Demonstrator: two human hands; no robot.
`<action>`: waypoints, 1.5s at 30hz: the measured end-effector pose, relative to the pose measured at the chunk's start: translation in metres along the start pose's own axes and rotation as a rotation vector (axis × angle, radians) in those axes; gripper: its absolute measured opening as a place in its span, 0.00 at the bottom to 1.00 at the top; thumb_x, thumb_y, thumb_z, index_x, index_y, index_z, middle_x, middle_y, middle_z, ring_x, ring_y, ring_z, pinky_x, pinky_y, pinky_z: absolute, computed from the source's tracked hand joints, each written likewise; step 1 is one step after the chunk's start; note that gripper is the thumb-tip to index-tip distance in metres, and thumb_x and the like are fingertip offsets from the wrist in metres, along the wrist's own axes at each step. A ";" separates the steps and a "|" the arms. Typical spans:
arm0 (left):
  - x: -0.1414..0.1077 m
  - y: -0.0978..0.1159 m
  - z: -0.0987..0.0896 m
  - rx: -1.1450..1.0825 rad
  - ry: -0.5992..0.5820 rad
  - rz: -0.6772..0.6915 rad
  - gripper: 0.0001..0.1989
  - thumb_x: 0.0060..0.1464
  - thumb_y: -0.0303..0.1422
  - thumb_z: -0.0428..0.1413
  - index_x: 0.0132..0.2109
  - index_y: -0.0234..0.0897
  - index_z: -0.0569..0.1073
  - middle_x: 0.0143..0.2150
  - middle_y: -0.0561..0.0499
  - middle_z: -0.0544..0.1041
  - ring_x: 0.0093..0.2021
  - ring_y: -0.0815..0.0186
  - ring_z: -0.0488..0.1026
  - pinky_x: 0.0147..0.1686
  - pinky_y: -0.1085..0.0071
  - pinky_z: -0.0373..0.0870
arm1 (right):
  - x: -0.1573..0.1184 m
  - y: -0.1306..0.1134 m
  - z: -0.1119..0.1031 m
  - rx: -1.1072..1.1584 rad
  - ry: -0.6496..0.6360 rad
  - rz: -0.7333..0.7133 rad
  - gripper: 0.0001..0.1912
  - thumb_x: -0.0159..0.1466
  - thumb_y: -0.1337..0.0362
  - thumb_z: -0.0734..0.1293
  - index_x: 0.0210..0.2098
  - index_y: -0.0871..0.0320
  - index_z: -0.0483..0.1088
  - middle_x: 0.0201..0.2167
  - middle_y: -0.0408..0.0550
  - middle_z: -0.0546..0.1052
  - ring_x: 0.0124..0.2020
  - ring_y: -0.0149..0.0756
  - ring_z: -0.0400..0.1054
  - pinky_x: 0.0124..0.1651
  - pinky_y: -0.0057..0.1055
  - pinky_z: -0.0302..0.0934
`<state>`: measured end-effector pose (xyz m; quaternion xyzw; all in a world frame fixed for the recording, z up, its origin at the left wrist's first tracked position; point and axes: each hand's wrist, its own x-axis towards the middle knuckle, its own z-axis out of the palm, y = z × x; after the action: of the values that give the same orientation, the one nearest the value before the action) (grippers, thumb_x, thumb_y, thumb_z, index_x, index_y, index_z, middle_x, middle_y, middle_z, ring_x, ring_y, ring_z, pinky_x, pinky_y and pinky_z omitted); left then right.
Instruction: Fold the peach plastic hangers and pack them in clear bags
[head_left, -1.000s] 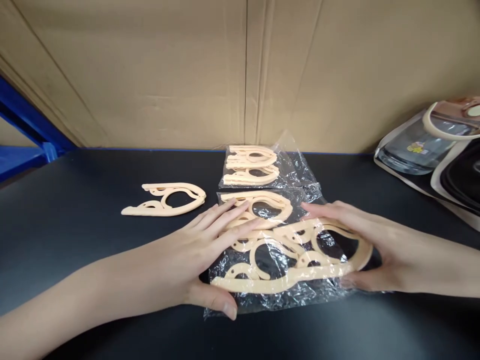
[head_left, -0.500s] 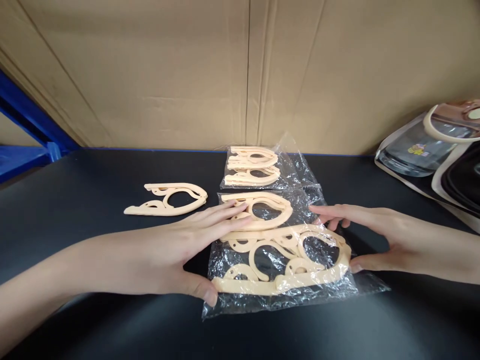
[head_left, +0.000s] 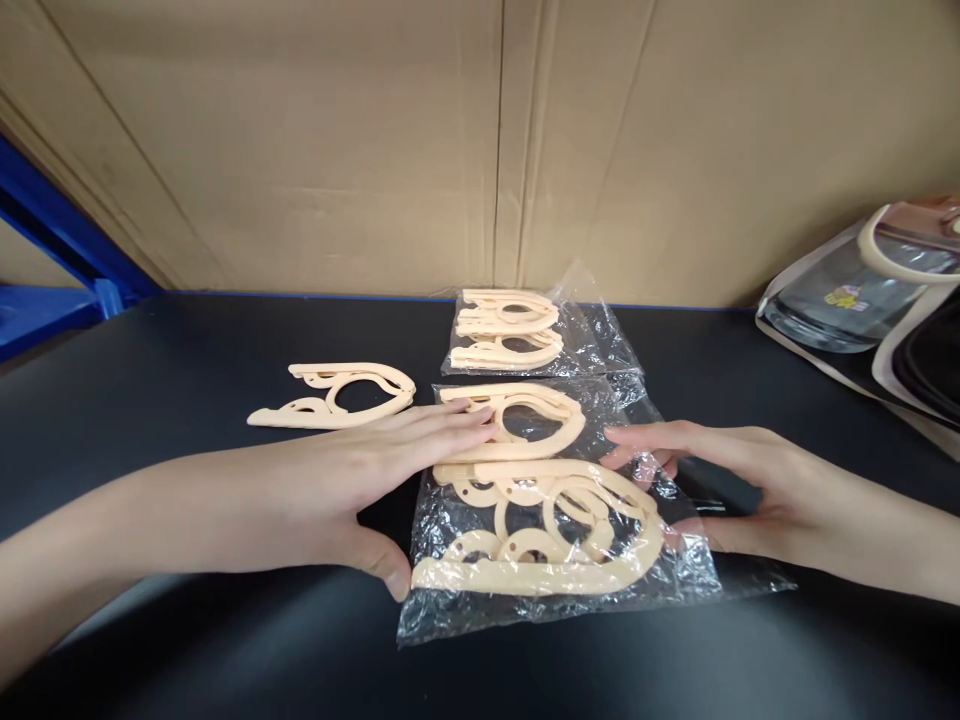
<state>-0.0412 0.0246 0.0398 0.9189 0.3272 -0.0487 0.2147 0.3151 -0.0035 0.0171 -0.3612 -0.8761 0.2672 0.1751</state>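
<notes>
A clear plastic bag (head_left: pixel 690 570) lies on the black table, holding two beige folding hangers side by side. The nearer folding hanger (head_left: pixel 622 570) has its arms folded toward the left; the farther folding hanger (head_left: pixel 559 400) is also folded. My left hand (head_left: pixel 360 470) rests with fingers stretched over the farther hanger, its thumb at the left end of the nearer one. At the right side, my right hand (head_left: pixel 750 480) has its thumb and fingers apart, the tips seen through plastic around the bag's right end. A loose folded hanger (head_left: pixel 375 372) lies to the left.
Behind the near bag is another clear bag (head_left: pixel 592 335) with folded beige hangers. At the right stands a transparent bag with brown top (head_left: pixel 817 290), beside a black item (head_left: pixel 930 350). Cardboard (head_left: pixel 337 150) backs the table; a blue frame (head_left: pixel 60 230) is at left.
The nearer hanger has shifted left inside the bag, and its two arms now look more closely folded and even. My right hand has moved slightly left; my left hand has shifted a little left too.
</notes>
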 end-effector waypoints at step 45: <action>0.001 0.016 0.001 0.030 0.159 0.000 0.47 0.47 0.45 0.65 0.70 0.57 0.52 0.71 0.55 0.57 0.68 0.51 0.59 0.62 0.55 0.65 | 0.008 -0.003 0.022 0.029 0.128 -0.105 0.30 0.61 0.67 0.71 0.61 0.46 0.64 0.40 0.40 0.79 0.37 0.29 0.74 0.43 0.25 0.69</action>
<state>-0.0307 0.0140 0.0444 0.9231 0.3423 0.0195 0.1740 0.2973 -0.0069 0.0022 -0.3284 -0.8770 0.2466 0.2495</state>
